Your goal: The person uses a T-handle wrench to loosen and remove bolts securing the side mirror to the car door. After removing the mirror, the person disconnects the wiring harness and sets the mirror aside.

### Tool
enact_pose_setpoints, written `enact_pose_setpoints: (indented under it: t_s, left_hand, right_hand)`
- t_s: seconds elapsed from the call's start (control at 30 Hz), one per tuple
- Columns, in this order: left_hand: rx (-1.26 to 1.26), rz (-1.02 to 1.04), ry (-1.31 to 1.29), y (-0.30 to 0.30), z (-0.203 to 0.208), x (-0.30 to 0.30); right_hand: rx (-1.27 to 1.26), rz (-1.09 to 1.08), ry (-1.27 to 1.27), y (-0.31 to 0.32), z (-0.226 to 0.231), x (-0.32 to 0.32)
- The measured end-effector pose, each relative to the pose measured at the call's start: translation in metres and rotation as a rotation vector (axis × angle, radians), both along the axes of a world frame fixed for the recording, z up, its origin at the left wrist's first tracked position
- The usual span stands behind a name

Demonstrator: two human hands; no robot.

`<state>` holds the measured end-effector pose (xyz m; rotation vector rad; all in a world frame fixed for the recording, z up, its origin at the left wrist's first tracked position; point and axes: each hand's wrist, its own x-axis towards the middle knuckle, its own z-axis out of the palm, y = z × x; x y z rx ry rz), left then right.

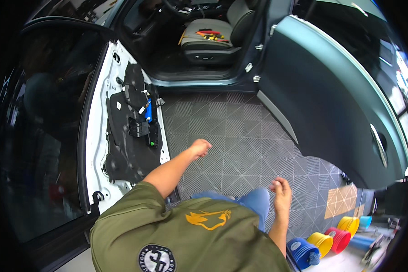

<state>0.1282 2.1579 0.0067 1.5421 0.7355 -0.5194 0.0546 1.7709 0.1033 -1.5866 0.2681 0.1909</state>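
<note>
My left hand (200, 148) hangs over the floor just right of a car door stripped of its inner trim (122, 136). Its fingers are loosely curled in, and nothing shows in them. The bare door has a white metal frame, a black padded liner, a blue part (148, 110) and a black box-shaped module (138, 128). My right hand (282, 189) is held low beside my jeans, fingers half bent and apart, with nothing visible in it. Neither hand touches the car.
Ahead, tools with red and yellow handles (211, 35) lie on the front seat (197, 31). A closed rear door (331, 95) swings out at the right. Several coloured buckets (322, 244) stand at the lower right on the patterned tile floor (231, 131).
</note>
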Motion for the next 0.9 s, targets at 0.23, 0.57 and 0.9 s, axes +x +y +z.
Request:
enact_pose_setpoints:
  t_s: [0.23,0.57,0.9]
  left_hand:
    - [0.21,0.386,0.175,0.07,-0.037,0.031]
    - [1.034,0.509,-0.211,0.222,0.134,0.203]
    - [1.179,0.497,0.013,0.496,0.141,0.346]
  right_hand:
    - [0.154,0.693,0.409,0.084,-0.084,0.187]
    - [0.054,1.031,0.253,0.332,-0.073,0.578]
    - [0.133,1.333,-0.286,0.837,-0.086,0.636]
